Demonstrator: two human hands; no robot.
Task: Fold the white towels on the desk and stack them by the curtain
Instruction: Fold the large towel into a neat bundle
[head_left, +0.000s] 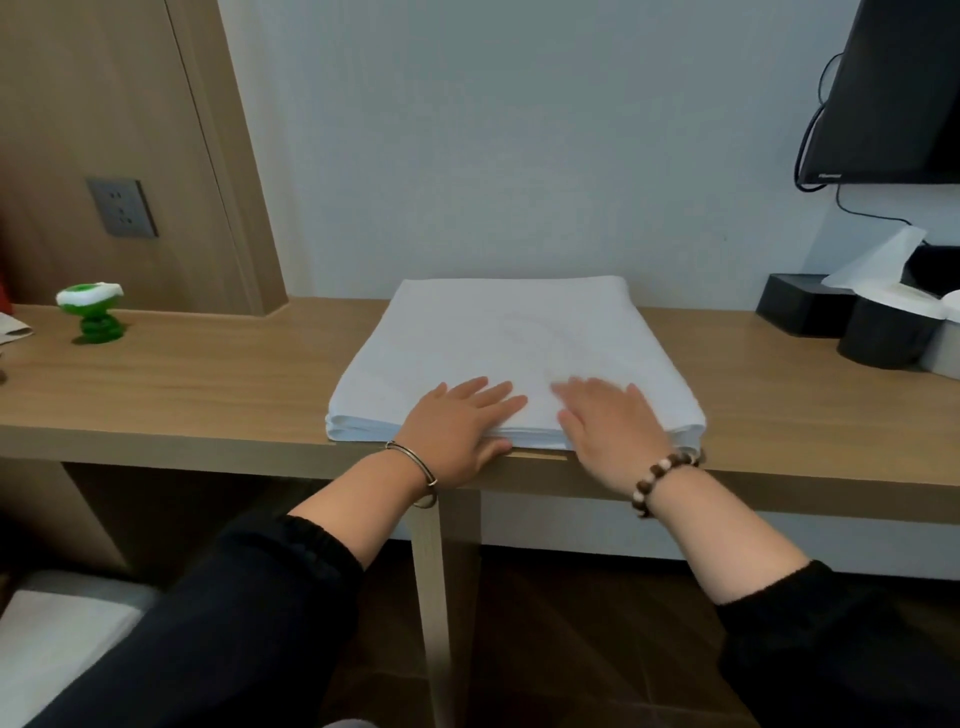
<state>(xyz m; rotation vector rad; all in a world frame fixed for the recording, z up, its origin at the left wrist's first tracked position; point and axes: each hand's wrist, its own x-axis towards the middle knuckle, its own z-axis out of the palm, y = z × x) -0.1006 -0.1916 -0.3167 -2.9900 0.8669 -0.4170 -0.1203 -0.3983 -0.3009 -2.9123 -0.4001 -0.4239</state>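
The left hand (460, 423) is lying flat on the near edge of the folded white towel (509, 332), fingers straight, thumb tucking against the towel's front edge. The right hand (608, 421) is pressing spread beside it, its fingertips showing blurred. The towel is sitting at centre frame on the wooden worktop (208, 374), reaching back to the pale wall. At the right edge a black screen (893, 93) and black containers (878, 335) are getting cut off. A green toy (93, 312) is standing at left.
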